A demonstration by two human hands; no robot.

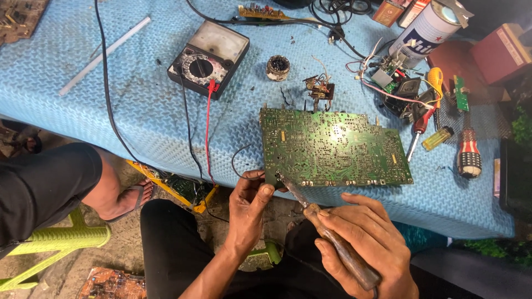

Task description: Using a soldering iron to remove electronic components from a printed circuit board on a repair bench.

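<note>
A green circuit board [332,147] lies solder side up near the front edge of a table under a blue textured mat [138,111]. My left hand [248,206] pinches the board's near left corner, and a thin wire [238,160] loops up from that hand. My right hand [363,241] grips the worn brown handle of a soldering iron [327,235]. The iron's tip touches the board at its near left corner, beside my left fingers.
An analog multimeter [209,57] with red and black leads sits at the back left. A small solder tin [277,67], loose parts, screwdrivers [469,149], a yellow lighter [437,138] and a can [424,30] lie to the right. A white rod [105,54] lies far left. My knees are below.
</note>
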